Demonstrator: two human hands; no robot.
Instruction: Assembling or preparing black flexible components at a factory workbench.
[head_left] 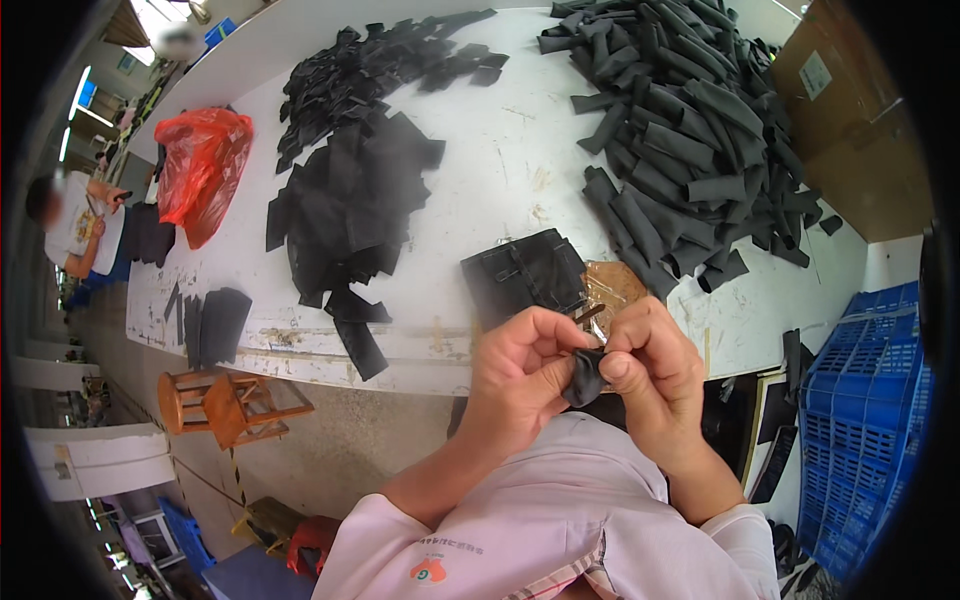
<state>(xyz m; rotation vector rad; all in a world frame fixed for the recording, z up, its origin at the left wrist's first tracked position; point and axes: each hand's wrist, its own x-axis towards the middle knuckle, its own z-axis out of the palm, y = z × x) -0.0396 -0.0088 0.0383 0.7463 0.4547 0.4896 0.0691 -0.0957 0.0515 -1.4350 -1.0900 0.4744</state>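
Note:
My left hand (pixel 520 375) and my right hand (pixel 650 365) meet over the near edge of the white table (pixel 500 170), both pinching one small black fabric piece (pixel 584 378) between their fingers. A thin dark stick-like tool (pixel 590 314) pokes up between the hands; which hand holds it I cannot tell. Just beyond the hands lie a flat black stitched panel (pixel 525 272) and a brown piece (pixel 612 283). A big heap of rolled black tubes (pixel 680 130) lies at the far right, and flat black cut pieces (pixel 350 200) are piled at centre left.
A red plastic bag (pixel 203 165) sits at the table's left. Another person (pixel 75 225) sits at the far left end. An orange wooden stool (pixel 230 403) stands on the floor below the table. A blue plastic crate (pixel 865 420) and a brown cardboard box (pixel 850 110) are at the right.

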